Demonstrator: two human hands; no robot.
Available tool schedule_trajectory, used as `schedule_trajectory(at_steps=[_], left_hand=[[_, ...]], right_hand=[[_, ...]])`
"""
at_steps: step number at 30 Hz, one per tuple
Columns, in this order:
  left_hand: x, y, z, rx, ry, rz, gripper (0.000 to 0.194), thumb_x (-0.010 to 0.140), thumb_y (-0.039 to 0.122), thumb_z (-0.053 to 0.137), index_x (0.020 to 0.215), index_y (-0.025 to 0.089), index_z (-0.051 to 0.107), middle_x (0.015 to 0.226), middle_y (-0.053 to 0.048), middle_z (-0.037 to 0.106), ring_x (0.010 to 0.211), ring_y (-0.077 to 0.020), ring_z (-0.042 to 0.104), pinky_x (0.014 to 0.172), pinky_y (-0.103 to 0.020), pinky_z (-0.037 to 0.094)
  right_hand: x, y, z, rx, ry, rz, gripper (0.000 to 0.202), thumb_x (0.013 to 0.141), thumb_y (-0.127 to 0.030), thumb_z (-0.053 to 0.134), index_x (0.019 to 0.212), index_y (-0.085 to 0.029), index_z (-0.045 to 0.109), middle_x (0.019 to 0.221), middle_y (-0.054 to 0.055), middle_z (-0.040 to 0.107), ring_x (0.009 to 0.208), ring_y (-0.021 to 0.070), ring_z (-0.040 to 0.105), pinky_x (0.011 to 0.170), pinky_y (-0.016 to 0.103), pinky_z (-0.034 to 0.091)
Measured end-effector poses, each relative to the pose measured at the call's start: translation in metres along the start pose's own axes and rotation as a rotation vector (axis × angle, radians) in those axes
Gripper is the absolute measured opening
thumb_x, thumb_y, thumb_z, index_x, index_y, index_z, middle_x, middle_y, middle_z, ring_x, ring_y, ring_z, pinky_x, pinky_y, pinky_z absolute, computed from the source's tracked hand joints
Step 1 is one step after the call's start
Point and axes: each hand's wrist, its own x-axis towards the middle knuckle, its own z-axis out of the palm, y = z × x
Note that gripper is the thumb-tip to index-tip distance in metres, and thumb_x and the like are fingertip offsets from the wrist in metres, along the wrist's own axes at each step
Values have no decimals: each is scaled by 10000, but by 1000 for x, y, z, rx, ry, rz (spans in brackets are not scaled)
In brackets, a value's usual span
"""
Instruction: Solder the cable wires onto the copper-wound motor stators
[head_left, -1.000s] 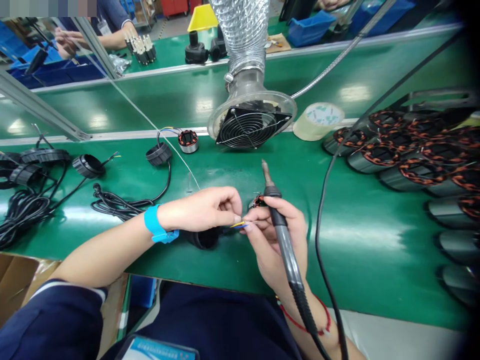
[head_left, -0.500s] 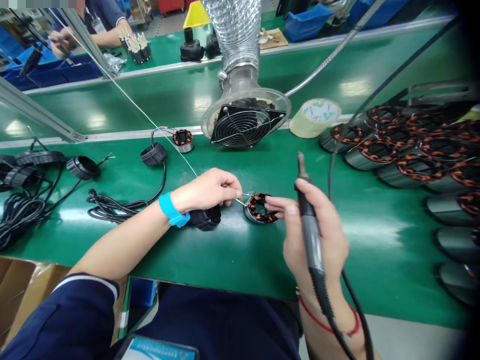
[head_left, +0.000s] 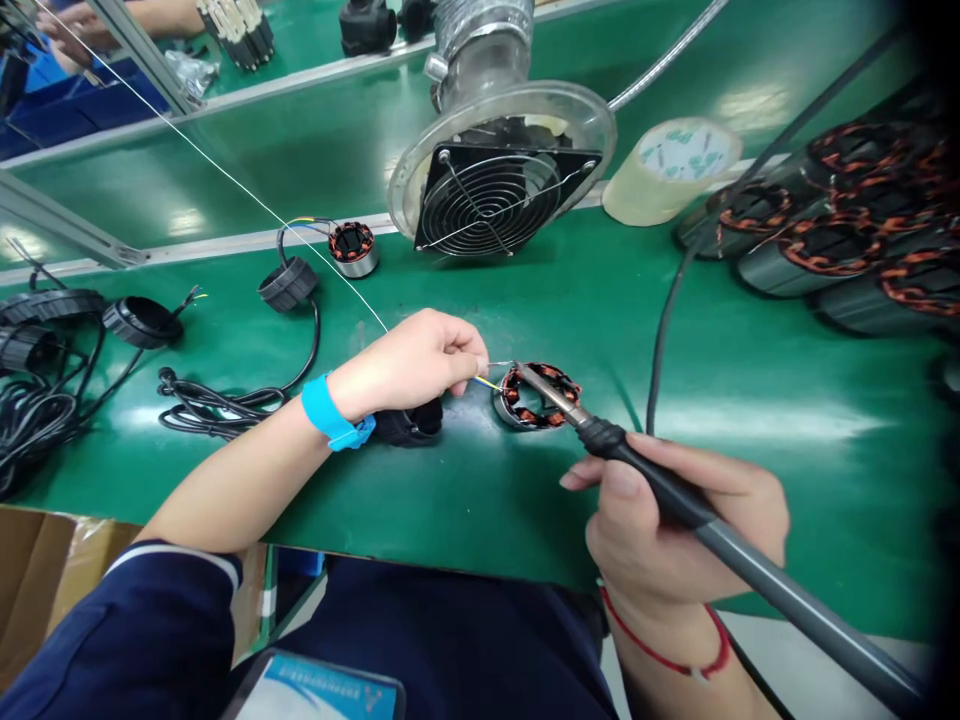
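My right hand (head_left: 690, 520) grips a soldering iron (head_left: 645, 465), its metal tip slanting over the rim of a motor stator (head_left: 536, 420) with copper windings. My left hand (head_left: 439, 355) pinches a thin solder wire (head_left: 300, 235) that runs down from the upper left. The wire's short end reaches the iron's tip; whether they touch is hard to tell. Blue and yellow leads (head_left: 486, 383) stretch from beneath my left fingers to the stator. Partly hidden below that hand lies a black plastic ring cap (head_left: 412, 425).
Behind stands a fume extractor fan (head_left: 487, 205), beside a tape roll (head_left: 671, 170). Many stators (head_left: 832, 250) crowd the right. Left are black cables (head_left: 225, 410), ring caps (head_left: 142, 322) and another wired stator (head_left: 352, 250). Another person's hand (head_left: 71, 35) shows beyond the divider.
My right hand has swung the soldering iron from upright to slanting, bringing its tip to the stator; its fingers have left the stator. The left hand keeps its pinch. The view has shifted closer.
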Motion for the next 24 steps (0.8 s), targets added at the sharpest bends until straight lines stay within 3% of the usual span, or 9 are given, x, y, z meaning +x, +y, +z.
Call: schedule_trajectory(at_steps=[7,24], left_hand=[[0,2,1,5,-7,29,142,823,146,544,712,120,629,547,41,567,481,-41,476,534,-177,385],[3,2,1,16,19,46,154,809,134,543,683,125,633,557,23,580,498,-53,491,506,-182,367]], right_hand=[[2,1,4,69,-11,-57,171,808,-247,722,940,-174,642,663,-8,669,489,170,663,386,239,502],[2,-1,4,93,-30,-11,170,821,-219,687,980,-179,640,718,5,682,519,172,683,420,238,539]])
